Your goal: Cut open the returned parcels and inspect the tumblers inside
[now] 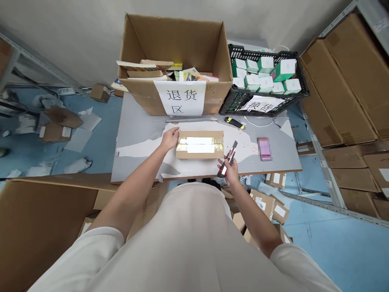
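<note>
A small taped cardboard box [199,153] with white labels along its top lies on the table in front of me. My left hand [170,138] grips the left end of this box, fingers curled at its far corner. In my right hand [231,170] is a black and red utility knife [230,157], held beside the box's right end. The knife points up and to the right; I cannot tell whether its blade is out. Farther back lies a second cutter, black and yellow [234,123].
A large open carton [142,95] of books stands at the back of the table [136,127]. To its right is a black crate [264,94] of white-green boxes. A pink stack [265,149] lies at right. Shelved cartons [346,81] rise on the right; parcels [275,178] lie below.
</note>
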Available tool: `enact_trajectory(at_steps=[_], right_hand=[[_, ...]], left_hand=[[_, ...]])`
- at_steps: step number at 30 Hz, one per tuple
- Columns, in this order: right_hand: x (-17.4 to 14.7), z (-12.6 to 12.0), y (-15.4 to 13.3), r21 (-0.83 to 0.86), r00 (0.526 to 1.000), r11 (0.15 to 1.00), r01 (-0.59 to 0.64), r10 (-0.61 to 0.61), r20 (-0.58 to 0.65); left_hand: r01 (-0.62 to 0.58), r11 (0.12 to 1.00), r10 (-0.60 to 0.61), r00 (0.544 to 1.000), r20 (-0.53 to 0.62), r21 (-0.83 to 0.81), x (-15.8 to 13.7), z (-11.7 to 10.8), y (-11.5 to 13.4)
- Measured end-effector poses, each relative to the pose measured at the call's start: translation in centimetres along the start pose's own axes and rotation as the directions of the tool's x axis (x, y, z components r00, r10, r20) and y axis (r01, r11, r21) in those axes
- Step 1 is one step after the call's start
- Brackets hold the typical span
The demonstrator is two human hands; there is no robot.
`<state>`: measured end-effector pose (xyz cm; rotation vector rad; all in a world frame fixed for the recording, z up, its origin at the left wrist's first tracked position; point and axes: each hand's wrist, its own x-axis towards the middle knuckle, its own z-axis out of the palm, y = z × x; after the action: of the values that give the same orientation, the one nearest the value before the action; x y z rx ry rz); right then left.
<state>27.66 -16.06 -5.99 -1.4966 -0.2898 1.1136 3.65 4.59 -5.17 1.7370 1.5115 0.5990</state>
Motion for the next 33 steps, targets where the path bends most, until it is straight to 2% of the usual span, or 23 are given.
enact_trajectory(at_steps=[3,6,9,12,15,19,21,23,25,28,30,33], right_hand=[[2.0,1.1,-0.9,0.059,1.000,0.998,0.019,-0.019,-0.006],[4.9,2.4,-2.5,0.064,0.994,0.994,0.093,-0.096,0.050],[7.1,4.1,-3.8,0.023,0.968,0.986,0.164,-0.165,0.191],[7.4,5.6,-4.2,-0.032,0.940,0.981,0.193,-0.175,0.294],[6.2,6.0,-4.0,-0.091,0.939,0.978,0.190,-0.154,0.309],[4.4,4.7,-3.8,-0.129,0.955,0.978,0.165,-0.125,0.268],[3.2,3.4,-3.8,-0.152,0.972,0.978,0.140,-0.106,0.212],[1.5,1.9,-3.5,-0.155,0.986,0.985,0.077,-0.052,0.157],[-0.6,0.8,-2.9,-0.098,0.988,0.994,-0.054,0.067,0.138],[-3.4,0.1,-1.4,0.061,0.946,0.955,-0.291,0.277,0.170],[-4.4,0.4,-0.5,0.169,0.923,0.915,-0.366,0.333,0.194],[-4.7,1.3,0.5,0.279,0.928,0.888,-0.366,0.326,0.181]], left_hand=[[0.187,0.926,-0.175,0.982,0.066,-0.327,0.1,-0.5,-2.0],[0.232,0.847,-0.240,0.970,0.046,-0.478,-2.8,-0.4,-3.1],[0.228,0.840,-0.266,0.964,-0.009,-0.493,-7.2,0.6,-3.3],[0.233,0.839,-0.294,0.955,-0.049,-0.491,-11.2,2.3,-2.6],[0.269,0.819,-0.313,0.950,-0.001,-0.507,-13.8,3.7,-1.5],[0.298,0.829,-0.319,0.947,0.038,-0.473,-14.7,3.9,-0.8],[0.298,0.858,-0.311,0.950,0.038,-0.418,-14.0,3.5,-0.7],[0.266,0.898,-0.275,0.961,0.026,-0.351,-11.9,2.9,-0.4],[0.183,0.942,-0.189,0.982,0.004,-0.281,-8.3,2.2,0.3],[-0.019,0.984,0.017,1.000,-0.016,-0.177,-1.1,1.6,1.6],[-0.118,0.980,0.123,0.992,0.020,-0.158,3.4,1.5,2.1],[-0.069,0.972,0.102,0.985,0.140,-0.223,7.5,1.9,1.9]])
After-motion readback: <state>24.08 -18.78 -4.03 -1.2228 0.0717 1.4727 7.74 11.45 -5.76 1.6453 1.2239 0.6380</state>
